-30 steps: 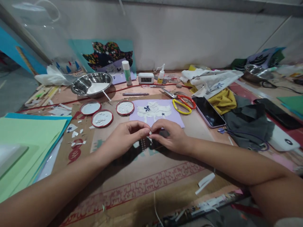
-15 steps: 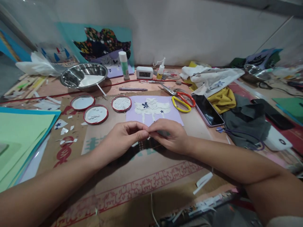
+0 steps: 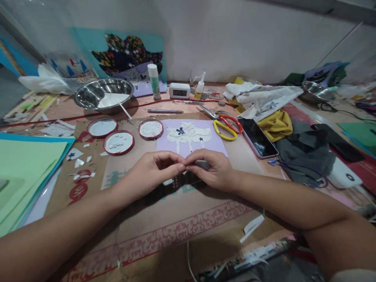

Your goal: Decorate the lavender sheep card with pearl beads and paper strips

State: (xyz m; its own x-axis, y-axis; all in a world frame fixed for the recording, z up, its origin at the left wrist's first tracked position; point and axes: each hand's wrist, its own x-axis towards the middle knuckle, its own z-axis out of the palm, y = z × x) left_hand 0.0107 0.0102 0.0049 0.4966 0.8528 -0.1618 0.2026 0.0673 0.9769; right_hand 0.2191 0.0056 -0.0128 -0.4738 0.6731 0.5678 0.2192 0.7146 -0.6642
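My left hand (image 3: 154, 172) and my right hand (image 3: 212, 169) meet fingertip to fingertip low over the cardboard mat (image 3: 164, 223). Both are closed in a pinch on something too small to make out. A dark strip of small studs (image 3: 177, 181) hangs or lies just below the fingertips. Right behind my hands lies a lilac card (image 3: 192, 137) with a cream shape, pearl beads and two dark blue flowers stuck on it. Three red-rimmed lids sit to its left: one with pearls (image 3: 150, 129), one with a few beads (image 3: 118, 142), one nearly bare (image 3: 102, 127).
Orange-and-yellow scissors (image 3: 225, 126) and a phone (image 3: 257, 137) lie right of the card. A steel bowl (image 3: 103, 94), glue stick (image 3: 154, 81), clock (image 3: 179, 90) and glue bottle (image 3: 199, 88) stand behind. Green and blue paper sheets (image 3: 26, 168) are stacked at left; cloths (image 3: 302, 150) at right.
The view shifted a little to the right and up early on. My hands stay together in the same pinch, with only slight finger movement.
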